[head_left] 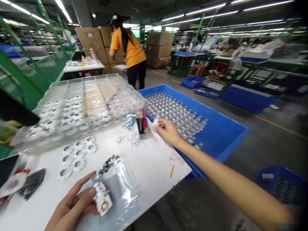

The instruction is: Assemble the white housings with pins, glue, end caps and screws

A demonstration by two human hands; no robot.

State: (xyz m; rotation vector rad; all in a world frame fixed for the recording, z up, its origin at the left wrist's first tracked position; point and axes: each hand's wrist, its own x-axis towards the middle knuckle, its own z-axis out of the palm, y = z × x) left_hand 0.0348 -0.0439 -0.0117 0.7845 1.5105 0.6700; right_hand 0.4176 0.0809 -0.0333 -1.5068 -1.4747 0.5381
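Note:
My left hand [77,202] is closed on a small white-and-metal part [103,196] with a brass-coloured ring at its lower end. Beneath that part lies a clear plastic bag [128,189] on a pale blue sheet, beside scattered small black pieces [109,164]. At the table's right edge, my right hand [169,132] pinches a small white piece [155,123] whose kind I cannot make out. Close to those fingers stands a small box [146,136] with a red-handled tool [144,118]. Tiny silver pieces [133,138] are heaped left of the box.
White rings [79,153] lie on the white table [149,166]. Clear compartment trays [89,96] stack behind them. A blue bin [223,131] right of the table holds rows of metal parts [170,110]. A person in an orange shirt [134,48] stands beyond, near cardboard boxes [160,48].

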